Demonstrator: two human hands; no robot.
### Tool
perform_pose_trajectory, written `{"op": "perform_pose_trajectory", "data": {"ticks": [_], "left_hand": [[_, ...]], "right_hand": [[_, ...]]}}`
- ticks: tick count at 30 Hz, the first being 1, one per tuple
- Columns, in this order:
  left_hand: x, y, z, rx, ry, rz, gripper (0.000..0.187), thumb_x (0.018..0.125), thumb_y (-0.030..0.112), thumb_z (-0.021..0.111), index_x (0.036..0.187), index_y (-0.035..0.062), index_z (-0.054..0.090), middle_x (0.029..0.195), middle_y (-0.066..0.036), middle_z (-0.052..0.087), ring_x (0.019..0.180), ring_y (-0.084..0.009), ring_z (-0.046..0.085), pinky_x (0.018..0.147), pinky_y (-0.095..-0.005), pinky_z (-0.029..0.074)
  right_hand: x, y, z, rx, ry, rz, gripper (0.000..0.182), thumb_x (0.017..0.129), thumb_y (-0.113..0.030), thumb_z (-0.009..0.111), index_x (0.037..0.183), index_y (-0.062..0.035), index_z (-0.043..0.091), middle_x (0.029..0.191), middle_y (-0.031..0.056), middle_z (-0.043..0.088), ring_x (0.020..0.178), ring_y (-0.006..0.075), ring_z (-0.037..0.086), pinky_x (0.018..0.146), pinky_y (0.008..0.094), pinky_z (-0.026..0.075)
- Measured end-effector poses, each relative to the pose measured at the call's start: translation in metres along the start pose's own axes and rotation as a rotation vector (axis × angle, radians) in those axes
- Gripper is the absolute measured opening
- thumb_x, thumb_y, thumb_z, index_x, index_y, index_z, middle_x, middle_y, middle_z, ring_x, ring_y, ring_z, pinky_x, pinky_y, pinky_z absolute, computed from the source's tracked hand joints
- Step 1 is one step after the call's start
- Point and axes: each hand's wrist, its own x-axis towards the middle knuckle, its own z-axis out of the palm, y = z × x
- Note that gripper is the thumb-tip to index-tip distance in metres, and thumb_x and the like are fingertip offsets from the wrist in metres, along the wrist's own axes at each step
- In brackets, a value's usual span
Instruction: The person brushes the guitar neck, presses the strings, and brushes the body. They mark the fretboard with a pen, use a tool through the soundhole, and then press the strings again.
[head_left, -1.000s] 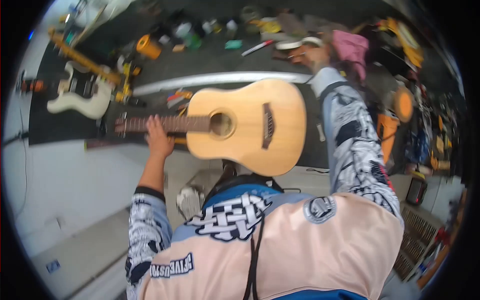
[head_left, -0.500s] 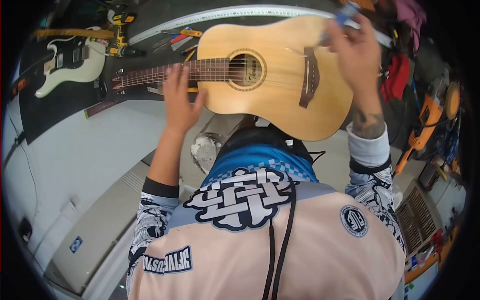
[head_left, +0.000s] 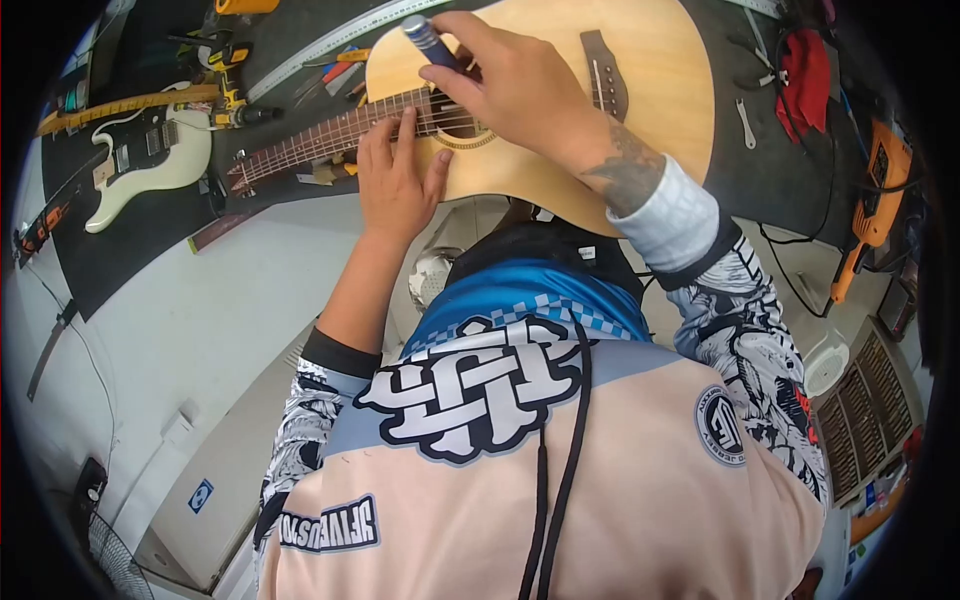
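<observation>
An acoustic guitar [head_left: 660, 130] with a pale wooden top lies flat on the dark bench, its neck pointing left. On the upper end of its fretboard [head_left: 340, 135], beside the body, my left hand [head_left: 395, 180] rests with fingers apart, touching the strings. My right hand [head_left: 520, 85] is wrapped round a blue tool handle [head_left: 432, 42] with a silver end, above the sound hole [head_left: 462, 125]. The tool's far end is hidden behind the hand. The dark bridge [head_left: 607, 75] lies to the right of my right hand.
A white electric guitar [head_left: 185, 155] and a yellow drill [head_left: 232, 85] are at the left. A long metal ruler [head_left: 340, 45] runs behind the acoustic guitar. A red cloth [head_left: 805, 85], a wrench [head_left: 746, 124] and an orange power tool [head_left: 880, 190] lie at the right.
My right hand has moved left with the blue-handled tool, from beyond the bridge to above the sound hole. My left hand has shifted right along the neck, towards the body.
</observation>
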Motion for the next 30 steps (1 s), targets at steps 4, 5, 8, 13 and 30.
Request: {"op": "perform_pose_trajectory", "data": {"ticks": [4, 5, 8, 13, 30], "left_hand": [[0.002, 0.000, 0.000, 0.091, 0.001, 0.021, 0.068, 0.097, 0.045, 0.067, 0.148, 0.0031, 0.051, 0.136, -0.018, 0.051, 0.124, -0.0381, 0.049, 0.106, -0.0493, 0.040], [0.001, -0.003, 0.002, 0.127, 0.009, 0.045, 0.069, 0.097, 0.046, 0.066, 0.150, 0.0043, 0.051, 0.136, -0.018, 0.052, 0.125, -0.0374, 0.049, 0.106, -0.0469, 0.039], [-0.001, -0.006, 0.002, 0.141, -0.010, 0.052, 0.070, 0.097, 0.047, 0.066, 0.152, 0.0055, 0.050, 0.138, -0.018, 0.051, 0.127, -0.0372, 0.049, 0.107, -0.0462, 0.038], [-0.004, -0.009, 0.003, 0.181, -0.053, 0.036, 0.071, 0.099, 0.049, 0.063, 0.154, 0.0067, 0.049, 0.141, -0.018, 0.050, 0.133, -0.0364, 0.046, 0.110, -0.0475, 0.034], [-0.005, -0.013, 0.003, 0.200, -0.089, 0.007, 0.074, 0.097, 0.054, 0.064, 0.154, 0.0093, 0.050, 0.142, -0.016, 0.047, 0.134, -0.0338, 0.042, 0.110, -0.0479, 0.029]], "right_hand": [[0.000, 0.006, 0.010, -0.013, -0.027, 0.018, 0.040, 0.093, -0.037, 0.072, 0.123, -0.0131, 0.062, 0.083, 0.0150, 0.075, 0.075, 0.0370, 0.073, 0.065, 0.0461, 0.058], [0.001, 0.007, 0.010, -0.044, -0.051, 0.017, 0.041, 0.093, -0.038, 0.072, 0.125, -0.0140, 0.062, 0.082, 0.0153, 0.075, 0.075, 0.0365, 0.074, 0.066, 0.0456, 0.059], [-0.002, 0.013, 0.013, -0.003, -0.095, 0.041, 0.041, 0.092, -0.039, 0.072, 0.124, -0.0138, 0.062, 0.081, 0.0153, 0.074, 0.075, 0.0362, 0.074, 0.066, 0.0454, 0.059], [-0.006, 0.021, 0.020, 0.055, -0.070, 0.066, 0.039, 0.093, -0.038, 0.072, 0.122, -0.0142, 0.062, 0.078, 0.0169, 0.073, 0.074, 0.0361, 0.074, 0.067, 0.0449, 0.059], [-0.011, 0.012, 0.020, 0.118, -0.101, 0.098, 0.039, 0.091, -0.033, 0.075, 0.122, -0.0128, 0.063, 0.086, 0.0164, 0.076, 0.079, 0.0368, 0.074, 0.070, 0.0439, 0.058]]}}
